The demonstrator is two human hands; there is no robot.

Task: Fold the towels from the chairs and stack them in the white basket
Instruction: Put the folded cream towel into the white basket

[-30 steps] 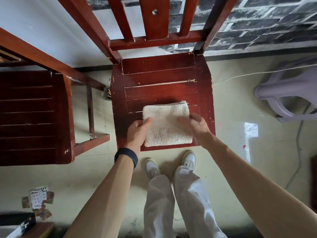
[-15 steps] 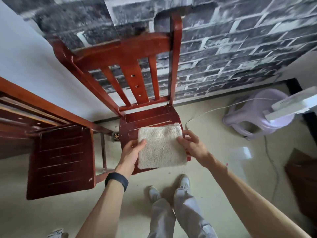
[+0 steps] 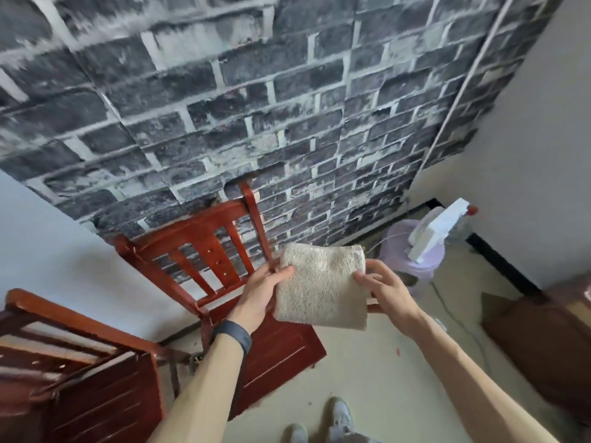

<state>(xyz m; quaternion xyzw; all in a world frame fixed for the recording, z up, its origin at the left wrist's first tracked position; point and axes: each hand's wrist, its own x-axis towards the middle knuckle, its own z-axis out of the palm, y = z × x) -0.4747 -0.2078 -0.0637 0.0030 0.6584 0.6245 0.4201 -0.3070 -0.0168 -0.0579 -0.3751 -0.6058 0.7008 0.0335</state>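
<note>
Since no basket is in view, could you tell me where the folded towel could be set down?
Bare: the near seat below the towel, the left seat, and the floor between near seat and stool. Crowded: the right corner, with stool and brown box.

bare forearms [image 3: 204,385], a dark wristband [image 3: 232,334] on the left wrist, pale grey shoes [image 3: 342,417].

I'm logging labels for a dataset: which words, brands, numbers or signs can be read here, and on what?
No text can be read.
The towel: no tag or print shows.
The wristband: plain dark, nothing legible.
The white object on the lilac stool: blurred, no lettering made out.
</note>
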